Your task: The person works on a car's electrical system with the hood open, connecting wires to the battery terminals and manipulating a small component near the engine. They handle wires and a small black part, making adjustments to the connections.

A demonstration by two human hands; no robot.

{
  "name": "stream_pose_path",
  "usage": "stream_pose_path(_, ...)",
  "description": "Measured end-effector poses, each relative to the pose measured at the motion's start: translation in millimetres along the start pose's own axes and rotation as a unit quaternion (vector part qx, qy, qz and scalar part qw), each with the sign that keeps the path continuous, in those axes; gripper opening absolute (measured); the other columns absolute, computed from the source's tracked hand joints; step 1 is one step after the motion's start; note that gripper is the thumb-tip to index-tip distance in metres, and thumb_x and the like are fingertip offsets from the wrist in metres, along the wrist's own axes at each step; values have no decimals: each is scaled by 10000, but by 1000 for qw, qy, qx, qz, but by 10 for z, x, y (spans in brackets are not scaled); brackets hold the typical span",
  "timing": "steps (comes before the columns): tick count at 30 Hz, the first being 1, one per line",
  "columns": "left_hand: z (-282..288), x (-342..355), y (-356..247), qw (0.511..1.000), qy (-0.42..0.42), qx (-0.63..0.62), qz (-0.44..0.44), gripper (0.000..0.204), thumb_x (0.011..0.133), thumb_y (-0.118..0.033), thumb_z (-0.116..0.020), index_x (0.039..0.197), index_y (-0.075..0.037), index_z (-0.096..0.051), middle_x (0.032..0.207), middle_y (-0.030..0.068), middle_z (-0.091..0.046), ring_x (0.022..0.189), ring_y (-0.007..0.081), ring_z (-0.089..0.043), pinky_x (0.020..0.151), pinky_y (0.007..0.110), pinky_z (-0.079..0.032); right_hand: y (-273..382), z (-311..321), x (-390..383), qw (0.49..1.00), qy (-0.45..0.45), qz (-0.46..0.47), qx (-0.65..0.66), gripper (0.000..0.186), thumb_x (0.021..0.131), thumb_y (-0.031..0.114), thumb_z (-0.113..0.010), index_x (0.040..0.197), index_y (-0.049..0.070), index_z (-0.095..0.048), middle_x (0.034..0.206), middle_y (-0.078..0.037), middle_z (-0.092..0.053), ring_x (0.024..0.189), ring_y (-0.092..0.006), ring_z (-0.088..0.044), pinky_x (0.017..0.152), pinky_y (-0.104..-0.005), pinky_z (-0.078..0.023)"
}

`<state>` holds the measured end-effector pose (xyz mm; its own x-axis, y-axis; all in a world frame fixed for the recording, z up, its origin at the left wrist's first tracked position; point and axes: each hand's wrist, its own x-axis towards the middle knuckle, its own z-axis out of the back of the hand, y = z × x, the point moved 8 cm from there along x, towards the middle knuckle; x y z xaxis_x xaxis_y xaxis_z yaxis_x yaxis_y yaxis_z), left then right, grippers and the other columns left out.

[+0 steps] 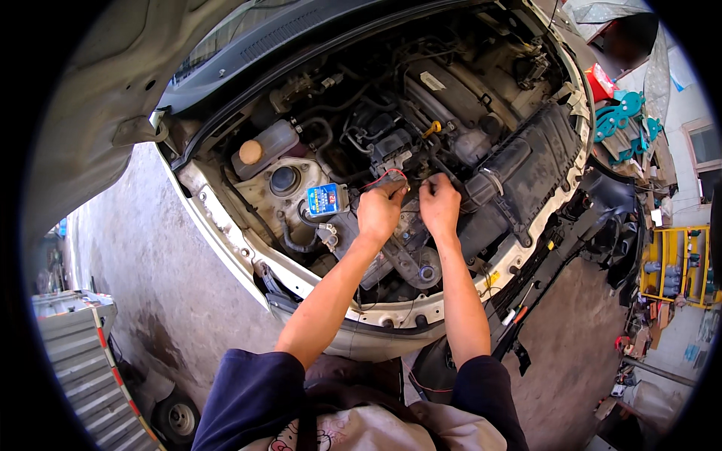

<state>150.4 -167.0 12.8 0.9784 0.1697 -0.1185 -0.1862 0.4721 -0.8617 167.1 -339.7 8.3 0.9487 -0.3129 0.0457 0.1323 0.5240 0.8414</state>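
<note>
Both my forearms reach into an open engine bay. My left hand (380, 210) pinches near the end of a thin red wire (381, 174), just below a black engine component (392, 150). My right hand (438, 201) sits a little to the right, fingers curled down among dark hoses; what they hold is hidden. Left of my hands, a small blue device (322, 200) with a red display rests beside the round strut mount (284, 180). A translucent reservoir (274, 143) with a pale cap and a yellow dipstick loop (432, 128) are farther back.
The raised hood (90, 90) arches over the left. A black airbox (526, 169) lies right of my hands inside the pale body edge. Detached black panels, tools (515, 316), a yellow rack (677, 267) and teal equipment (624, 120) are at right; a metal trailer (71, 346) and wheel (177, 417) at lower left.
</note>
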Motion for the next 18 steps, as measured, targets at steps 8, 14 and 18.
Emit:
stream_pose_path(8, -11, -193, -285, 987, -6, 152, -55, 305, 969, -254, -555, 1234, -152, -665, 845, 211, -707, 791, 409, -683, 726, 519, -535, 143, -5, -63, 998, 52, -7, -16, 203, 912, 181, -621, 978, -4, -674, 840, -252, -687, 822, -429, -679, 726, -467, -529)
stream_pose_path(14, -66, -245, -327, 978, 11, 198, -67, 355, 977, -231, -519, 1283, -77, -613, 819, 227, -701, 762, 419, -682, 699, 523, -536, 99, -51, -99, 997, 68, 14, 37, 204, 906, 164, -654, 976, -26, -681, 839, -236, -696, 785, -344, -703, 718, -404, -532)
stream_pose_path(18, -59, -245, -319, 979, 1, 194, -57, 342, 977, -239, -523, 1272, -108, -634, 830, 239, -699, 758, 429, -679, 712, 530, -539, 60, -15, -71, 997, 47, 42, 52, 208, 918, 156, -646, 998, -33, -676, 833, -221, -700, 761, -351, -701, 700, -402, -530)
